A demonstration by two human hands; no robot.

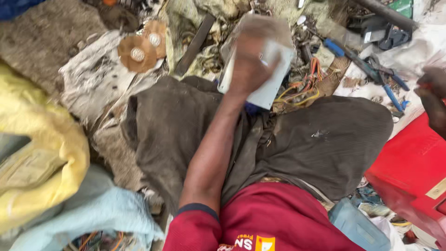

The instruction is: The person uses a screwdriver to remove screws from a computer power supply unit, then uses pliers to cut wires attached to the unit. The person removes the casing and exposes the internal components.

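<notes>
Head view: left hand (251, 60) clamps grey metal box (274, 69) (blurred); right hand (434, 100) fingers unclear.

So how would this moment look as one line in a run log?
left hand: grips pale metal box above lap | right hand: at frame edge, over red case | nearby: blue-handled pliers, loose wires

- The left hand (251, 58) is stretched forward, back of the hand up and blurred, its fingers curled closed around a pale grey metal box (274, 69).
- The left forearm runs bare from a dark-cuffed red sleeve up to the wrist, nearly straight, tilted slightly to the right.
- The right hand (434, 100) shows only in part at the right edge of the view; its grip cannot be made out.
</notes>
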